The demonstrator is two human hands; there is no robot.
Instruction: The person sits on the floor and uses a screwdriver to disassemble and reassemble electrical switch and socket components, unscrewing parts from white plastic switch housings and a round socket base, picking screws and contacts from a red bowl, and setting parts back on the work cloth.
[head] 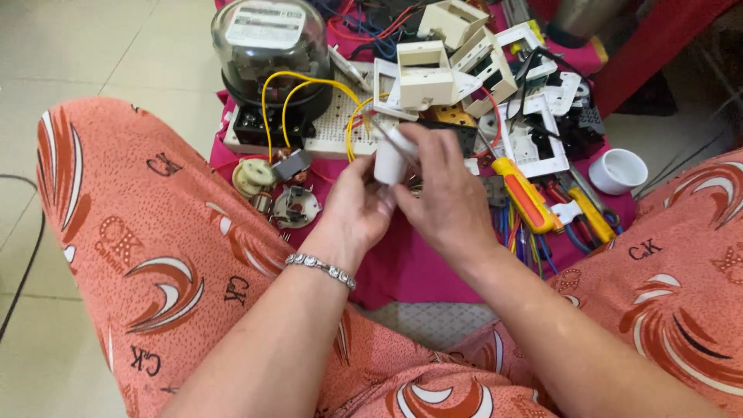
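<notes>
My left hand [357,203] rises from seven o'clock, wrist bent, fingers curled round a smooth white plastic cylinder [389,159] at centre. My right hand [446,193] arches in from five o'clock, fingertips pinching its top. At eleven o'clock sits a glass-domed meter [271,46]; at three, an orange-handled screwdriver [525,193].

Pale glossy floor tiles [93,46] fill the upper left of the frame; a red furniture edge [658,46] crosses the upper right
</notes>
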